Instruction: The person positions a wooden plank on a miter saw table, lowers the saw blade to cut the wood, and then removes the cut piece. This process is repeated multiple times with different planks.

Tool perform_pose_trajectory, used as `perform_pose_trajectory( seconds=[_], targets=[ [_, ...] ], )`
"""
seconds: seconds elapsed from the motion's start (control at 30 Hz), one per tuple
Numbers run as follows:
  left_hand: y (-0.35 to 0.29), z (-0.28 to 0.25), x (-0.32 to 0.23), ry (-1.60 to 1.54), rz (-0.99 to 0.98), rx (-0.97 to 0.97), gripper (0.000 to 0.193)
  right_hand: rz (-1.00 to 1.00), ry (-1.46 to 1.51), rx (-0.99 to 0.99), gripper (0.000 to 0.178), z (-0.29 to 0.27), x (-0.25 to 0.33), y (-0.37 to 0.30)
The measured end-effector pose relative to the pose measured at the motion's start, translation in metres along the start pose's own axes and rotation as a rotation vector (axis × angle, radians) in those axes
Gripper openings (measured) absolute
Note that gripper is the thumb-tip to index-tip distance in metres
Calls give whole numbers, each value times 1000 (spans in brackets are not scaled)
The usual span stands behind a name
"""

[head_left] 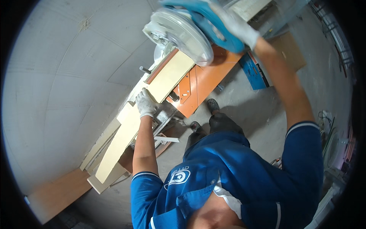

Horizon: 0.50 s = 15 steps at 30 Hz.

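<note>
A long cream board [169,74] lies across the orange bed [207,82] of a mitre saw, against the fence. My left hand [145,104], in a white glove, is on the board left of the saw head, with its fingers over the far edge. My right hand [238,27], also gloved and smeared by motion, grips the blue handle [219,28] of the saw. The saw's round translucent blade guard [183,34] is over the board's right part; the blade itself is hard to make out.
More cream boards [101,143] and a brown panel [61,191] lean or lie along the grey wall at left. A blue box [252,72] stands on the floor right of the saw, near a brown cardboard sheet [288,49]. Coiled hoses or cables [333,145] lie at far right.
</note>
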<state>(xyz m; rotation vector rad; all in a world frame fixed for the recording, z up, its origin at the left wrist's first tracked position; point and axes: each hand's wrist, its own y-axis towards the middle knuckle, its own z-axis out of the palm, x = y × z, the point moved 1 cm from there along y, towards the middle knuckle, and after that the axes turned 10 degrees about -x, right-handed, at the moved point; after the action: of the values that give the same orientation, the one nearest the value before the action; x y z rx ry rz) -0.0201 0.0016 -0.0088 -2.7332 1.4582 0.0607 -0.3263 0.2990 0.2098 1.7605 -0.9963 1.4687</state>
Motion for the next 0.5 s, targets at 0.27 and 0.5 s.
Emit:
perform_pose_trajectory(
  seconds=[0.27,0.5],
  targets=[
    [-15,-11,25,189,94,37,149,-68,-236,51,50,4,73,18],
    [-17,-8,41,3,12,106,107,-26,-124,49,56,7,59,25]
  ],
)
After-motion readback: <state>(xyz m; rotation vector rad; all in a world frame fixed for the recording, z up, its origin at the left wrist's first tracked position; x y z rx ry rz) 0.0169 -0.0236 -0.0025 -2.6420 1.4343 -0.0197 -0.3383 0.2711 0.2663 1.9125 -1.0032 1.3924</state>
